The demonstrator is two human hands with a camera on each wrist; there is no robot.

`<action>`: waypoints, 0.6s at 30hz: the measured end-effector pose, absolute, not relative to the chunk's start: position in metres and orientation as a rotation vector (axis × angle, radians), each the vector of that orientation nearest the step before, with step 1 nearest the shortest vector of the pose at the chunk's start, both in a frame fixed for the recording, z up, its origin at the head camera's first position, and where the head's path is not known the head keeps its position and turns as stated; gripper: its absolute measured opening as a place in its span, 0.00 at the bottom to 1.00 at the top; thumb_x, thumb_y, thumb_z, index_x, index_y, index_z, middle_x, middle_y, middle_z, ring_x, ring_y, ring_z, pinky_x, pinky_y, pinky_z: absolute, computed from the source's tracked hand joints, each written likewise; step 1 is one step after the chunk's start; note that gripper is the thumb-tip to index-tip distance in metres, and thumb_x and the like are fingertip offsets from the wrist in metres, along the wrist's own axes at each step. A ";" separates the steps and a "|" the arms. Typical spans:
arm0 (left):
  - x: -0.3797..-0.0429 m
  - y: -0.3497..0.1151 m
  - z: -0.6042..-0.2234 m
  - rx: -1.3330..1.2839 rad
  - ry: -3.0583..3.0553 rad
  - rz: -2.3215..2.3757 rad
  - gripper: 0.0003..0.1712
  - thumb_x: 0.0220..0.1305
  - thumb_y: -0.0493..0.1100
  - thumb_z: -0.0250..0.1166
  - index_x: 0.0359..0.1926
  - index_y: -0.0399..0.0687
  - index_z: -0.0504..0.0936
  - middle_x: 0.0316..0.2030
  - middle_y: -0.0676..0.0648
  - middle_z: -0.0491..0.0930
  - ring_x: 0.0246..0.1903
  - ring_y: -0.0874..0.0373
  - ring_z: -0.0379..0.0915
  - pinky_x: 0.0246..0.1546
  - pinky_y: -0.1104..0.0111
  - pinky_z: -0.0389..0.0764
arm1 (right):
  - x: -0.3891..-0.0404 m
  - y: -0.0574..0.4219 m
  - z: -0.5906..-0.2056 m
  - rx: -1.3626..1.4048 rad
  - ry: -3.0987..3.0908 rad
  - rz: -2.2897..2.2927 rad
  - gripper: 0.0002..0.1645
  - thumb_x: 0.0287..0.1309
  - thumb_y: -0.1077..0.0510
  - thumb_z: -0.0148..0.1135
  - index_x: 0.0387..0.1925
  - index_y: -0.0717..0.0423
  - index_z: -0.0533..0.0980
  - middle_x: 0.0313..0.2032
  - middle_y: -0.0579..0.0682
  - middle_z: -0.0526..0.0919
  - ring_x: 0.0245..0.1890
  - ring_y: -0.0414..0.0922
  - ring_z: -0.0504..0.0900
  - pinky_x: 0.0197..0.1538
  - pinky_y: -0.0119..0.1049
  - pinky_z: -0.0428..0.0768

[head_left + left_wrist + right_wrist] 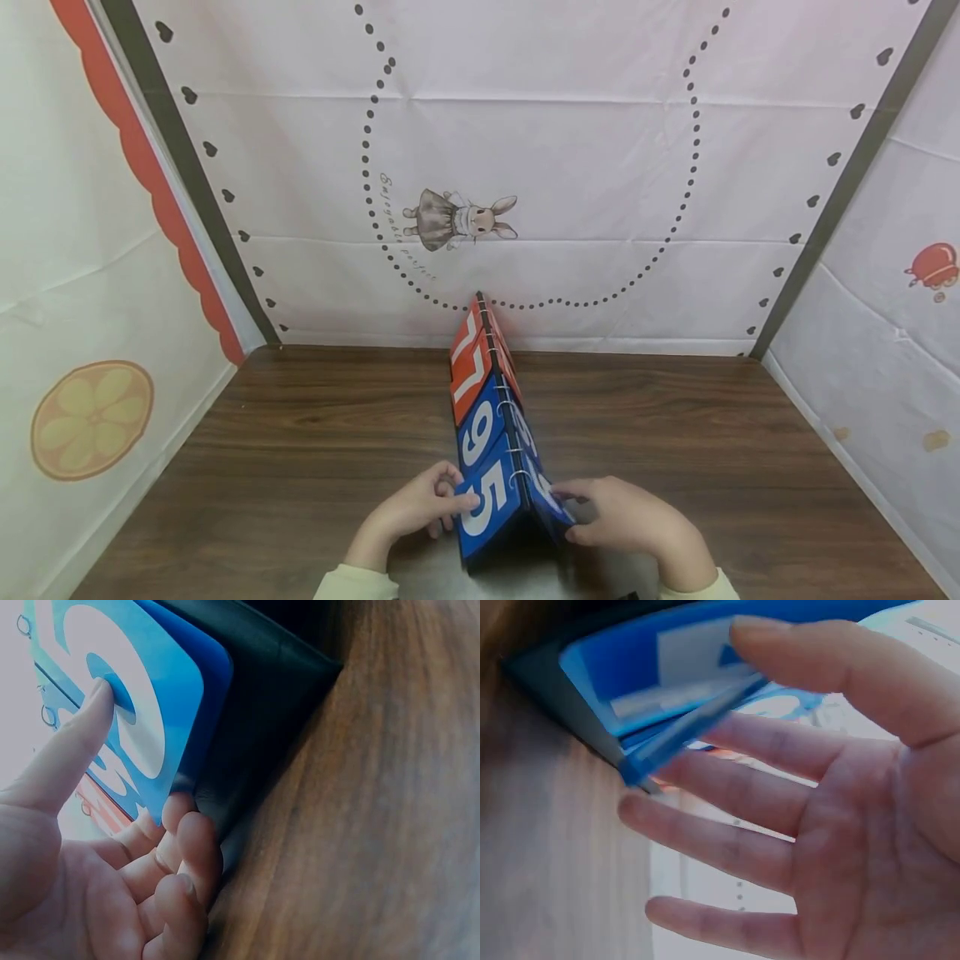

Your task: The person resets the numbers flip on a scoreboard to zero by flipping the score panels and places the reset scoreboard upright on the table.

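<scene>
A tabletop flip scoreboard (491, 392) stands like a tent, with blue and red number cards on rings along its top ridge. My left hand (423, 504) pinches the nearest blue card (480, 521), a white 5. In the left wrist view its thumb lies on the printed face and curled fingers meet the card's lower edge. On the opposite slope, my right hand (626, 517) is at the nearest blue cards. The right wrist view shows one blue card (697, 720) lifted, seen edge-on between the thumb and nearly straight fingers. Whether they touch it firmly is unclear.
The scoreboard sits on a dark brown wooden table (315, 425). A white printed cloth (585, 183) forms the back wall, with more cloth (82, 242) at the left and right sides. Near the bottom edge lies a small black object (630, 596), mostly cut off.
</scene>
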State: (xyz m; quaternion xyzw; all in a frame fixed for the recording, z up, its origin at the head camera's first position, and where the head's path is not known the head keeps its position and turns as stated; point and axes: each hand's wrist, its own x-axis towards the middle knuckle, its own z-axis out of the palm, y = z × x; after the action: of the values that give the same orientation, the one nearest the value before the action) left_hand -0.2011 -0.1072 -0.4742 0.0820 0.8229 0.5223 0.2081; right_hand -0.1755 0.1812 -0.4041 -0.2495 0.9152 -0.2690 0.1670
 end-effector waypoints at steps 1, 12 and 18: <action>-0.201 -0.107 -0.474 0.227 2.289 1.451 0.33 0.52 0.61 0.67 0.46 0.41 0.68 0.25 0.48 0.78 0.22 0.55 0.74 0.23 0.67 0.77 | -0.174 0.183 -0.402 -0.692 2.643 -0.758 0.27 0.46 0.56 0.68 0.51 0.56 0.76 0.43 0.49 0.79 0.43 0.48 0.75 0.48 0.51 0.74; -0.203 -0.108 -0.473 0.231 2.258 1.464 0.34 0.52 0.61 0.66 0.47 0.40 0.67 0.27 0.48 0.79 0.25 0.55 0.75 0.25 0.66 0.78 | -0.163 0.203 -0.377 -0.374 2.987 -0.721 0.44 0.47 0.52 0.67 0.66 0.51 0.60 0.66 0.59 0.58 0.63 0.61 0.61 0.54 0.67 0.60; -0.203 -0.109 -0.474 0.237 2.233 1.475 0.34 0.53 0.61 0.66 0.48 0.41 0.66 0.28 0.48 0.79 0.26 0.54 0.76 0.25 0.67 0.78 | -0.155 0.212 -0.364 -0.206 2.968 -0.756 0.57 0.47 0.39 0.66 0.71 0.54 0.47 0.65 0.59 0.61 0.59 0.61 0.67 0.50 0.62 0.69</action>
State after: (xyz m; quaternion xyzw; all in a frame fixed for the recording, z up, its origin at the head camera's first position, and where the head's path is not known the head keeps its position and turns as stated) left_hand -0.2033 -0.1089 -0.4741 0.0861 0.8097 0.5349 0.2254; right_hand -0.1552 0.2118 -0.3642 -0.0669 0.9662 -0.2462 0.0361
